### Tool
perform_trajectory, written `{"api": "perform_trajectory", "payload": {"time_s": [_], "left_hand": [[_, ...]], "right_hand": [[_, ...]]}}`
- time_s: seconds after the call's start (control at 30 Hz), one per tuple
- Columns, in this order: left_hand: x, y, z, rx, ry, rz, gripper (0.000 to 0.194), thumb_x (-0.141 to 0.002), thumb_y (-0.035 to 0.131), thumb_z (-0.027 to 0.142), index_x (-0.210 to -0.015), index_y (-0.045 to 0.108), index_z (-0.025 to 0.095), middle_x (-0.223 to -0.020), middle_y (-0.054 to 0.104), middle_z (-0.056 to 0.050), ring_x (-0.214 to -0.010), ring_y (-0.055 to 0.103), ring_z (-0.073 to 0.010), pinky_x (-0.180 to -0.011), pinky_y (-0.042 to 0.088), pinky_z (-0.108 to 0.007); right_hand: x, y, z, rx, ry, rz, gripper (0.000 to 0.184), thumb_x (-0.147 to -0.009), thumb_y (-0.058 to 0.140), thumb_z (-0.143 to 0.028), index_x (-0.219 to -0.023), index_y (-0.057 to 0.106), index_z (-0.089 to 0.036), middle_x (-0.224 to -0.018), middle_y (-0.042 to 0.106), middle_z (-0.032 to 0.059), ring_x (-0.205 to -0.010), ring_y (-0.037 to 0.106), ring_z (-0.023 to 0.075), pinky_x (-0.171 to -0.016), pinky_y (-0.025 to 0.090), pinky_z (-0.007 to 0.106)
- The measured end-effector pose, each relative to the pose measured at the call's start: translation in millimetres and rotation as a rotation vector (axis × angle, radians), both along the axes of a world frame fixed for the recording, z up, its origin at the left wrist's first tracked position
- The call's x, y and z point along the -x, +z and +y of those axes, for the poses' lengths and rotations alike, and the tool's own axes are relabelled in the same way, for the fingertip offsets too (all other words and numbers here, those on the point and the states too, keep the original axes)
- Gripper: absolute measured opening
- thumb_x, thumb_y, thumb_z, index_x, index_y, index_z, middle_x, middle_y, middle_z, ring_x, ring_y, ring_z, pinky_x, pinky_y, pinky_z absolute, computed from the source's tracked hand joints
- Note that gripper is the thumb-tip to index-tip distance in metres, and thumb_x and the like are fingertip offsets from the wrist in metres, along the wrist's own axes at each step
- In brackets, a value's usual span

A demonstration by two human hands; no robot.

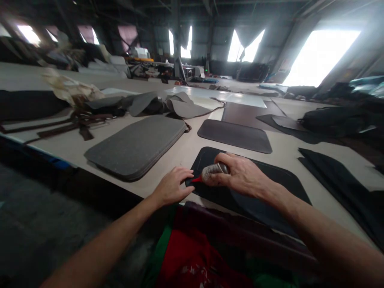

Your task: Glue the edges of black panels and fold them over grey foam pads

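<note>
Fingers of the right hand [247,174] grip the bottle [213,171] mid-frame, its long axis running sideways, red tip [197,179] pointing left at the black panel [282,175], just beside the left hand [174,186], whose fingers stand parted.

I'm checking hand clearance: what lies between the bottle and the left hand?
The head view shows the red nozzle of the bottle there, pointing toward the left hand.
</note>
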State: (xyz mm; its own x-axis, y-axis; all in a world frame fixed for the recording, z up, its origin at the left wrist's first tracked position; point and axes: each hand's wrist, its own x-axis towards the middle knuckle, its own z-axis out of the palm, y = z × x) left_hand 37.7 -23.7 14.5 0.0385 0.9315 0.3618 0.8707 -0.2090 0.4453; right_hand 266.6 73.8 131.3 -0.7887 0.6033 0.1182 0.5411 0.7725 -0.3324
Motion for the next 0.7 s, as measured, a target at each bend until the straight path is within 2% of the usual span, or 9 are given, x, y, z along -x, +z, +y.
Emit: {"api": "perform_trajectory", "payload": {"time_s": [0.27, 0.7], "left_hand": [[0.1, -2.9, 1.4, -0.032, -0.005, 0.001, 0.027, -0.078, 0.076, 0.025, -0.103, 0.069, 0.02, -0.124, 0.07, -0.007, -0.119, 0.059, -0.0263, -0.108, 0.046, -0.045], [4.0, -5.6, 1.9, -0.002, -0.014, 0.015, 0.031, -0.077, 0.075, 0.025, -0.107, 0.069, 0.021, -0.125, 0.069, -0.006, -0.12, 0.057, -0.0259, -0.108, 0.045, -0.044]], "right_hand": [[1.5, 21.1, 2.6, -0.052, 0.034, -0.058, 0.026, -0.083, 0.066, -0.047, -0.081, 0.057, -0.022, -0.076, 0.056, -0.0015, -0.065, 0.047, 0.0147, -0.057, 0.022, 0.028], [13.6, 20.1, 1.4, -0.104, 0.092, -0.055, 0.021, -0.082, 0.064, -0.042, -0.085, 0.056, -0.023, -0.083, 0.057, -0.0007, -0.07, 0.048, 0.0153, -0.059, 0.023, 0.028]]}}
